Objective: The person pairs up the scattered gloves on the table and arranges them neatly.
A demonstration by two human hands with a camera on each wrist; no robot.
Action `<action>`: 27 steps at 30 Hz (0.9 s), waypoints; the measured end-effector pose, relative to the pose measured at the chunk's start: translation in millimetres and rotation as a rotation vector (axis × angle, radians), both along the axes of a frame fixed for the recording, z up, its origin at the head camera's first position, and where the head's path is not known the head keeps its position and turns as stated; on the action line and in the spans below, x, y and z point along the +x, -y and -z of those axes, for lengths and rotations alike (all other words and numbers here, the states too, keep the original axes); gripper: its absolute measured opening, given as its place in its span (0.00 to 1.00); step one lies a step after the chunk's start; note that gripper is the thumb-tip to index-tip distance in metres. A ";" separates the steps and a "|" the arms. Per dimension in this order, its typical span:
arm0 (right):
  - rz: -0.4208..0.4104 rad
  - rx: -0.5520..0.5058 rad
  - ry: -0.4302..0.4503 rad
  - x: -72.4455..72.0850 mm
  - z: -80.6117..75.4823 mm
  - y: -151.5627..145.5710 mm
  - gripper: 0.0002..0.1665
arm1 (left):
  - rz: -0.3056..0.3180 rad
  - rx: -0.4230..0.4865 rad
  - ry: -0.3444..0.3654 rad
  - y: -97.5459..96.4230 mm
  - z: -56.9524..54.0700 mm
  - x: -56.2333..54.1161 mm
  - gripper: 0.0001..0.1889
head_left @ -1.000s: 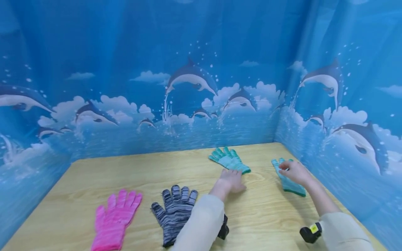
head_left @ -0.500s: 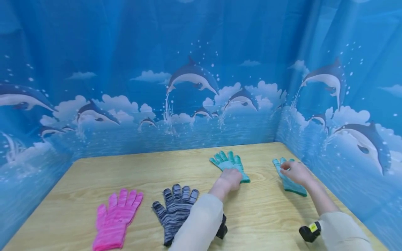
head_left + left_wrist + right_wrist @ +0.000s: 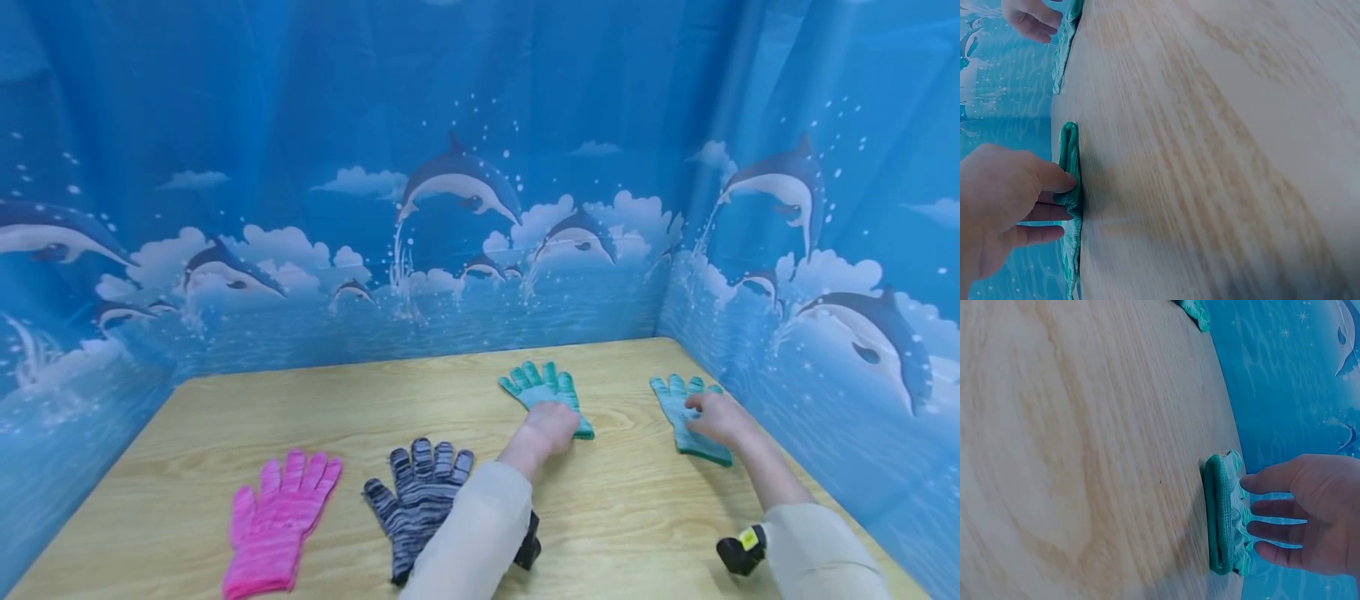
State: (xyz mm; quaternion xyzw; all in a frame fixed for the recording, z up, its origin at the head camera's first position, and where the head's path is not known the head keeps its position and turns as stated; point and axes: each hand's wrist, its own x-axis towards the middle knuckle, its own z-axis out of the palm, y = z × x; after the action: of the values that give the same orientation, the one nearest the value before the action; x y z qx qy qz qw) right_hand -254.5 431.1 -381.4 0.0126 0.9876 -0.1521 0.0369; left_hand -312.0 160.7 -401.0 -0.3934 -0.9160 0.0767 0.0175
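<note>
Two green knit gloves lie flat toward the back of the table. My left hand (image 3: pixel 551 427) is on the left green glove (image 3: pixel 542 392), near its cuff. In the left wrist view the thumb and fingers of the left hand (image 3: pixel 1007 200) pinch the fabric, which bunches at the thumb. The right hand (image 3: pixel 723 421) hovers over the right green glove (image 3: pixel 678 408), covering part of its palm. Seen from the right wrist, the fingers of this hand (image 3: pixel 1329 512) are loosely extended, their tips close over the glove (image 3: pixel 1225 519), holding nothing.
A pink glove (image 3: pixel 276 525) lies at the front left of the wooden table (image 3: pixel 360 408). Beside it is a grey-black striped glove (image 3: pixel 420 504), partly covered by the left sleeve (image 3: pixel 472 533). Blue dolphin-print curtains (image 3: pixel 315 208) stand behind and at the sides.
My left hand has taken hold of the left green glove, which has slid slightly toward me. The right hand has shifted a little right over its glove. Both other gloves stay put.
</note>
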 end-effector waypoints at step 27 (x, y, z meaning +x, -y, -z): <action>0.021 0.067 0.038 -1.1 6.8 -3.2 0.24 | 0.001 0.679 0.433 56.6 -58.4 -22.3 0.07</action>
State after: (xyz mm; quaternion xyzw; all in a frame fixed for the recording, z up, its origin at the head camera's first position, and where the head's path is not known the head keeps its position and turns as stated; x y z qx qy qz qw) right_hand -255.6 434.3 -388.2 0.0271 0.9911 -0.1189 0.0538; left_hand -334.2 104.2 -342.7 -0.3727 -0.8716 -0.3151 -0.0468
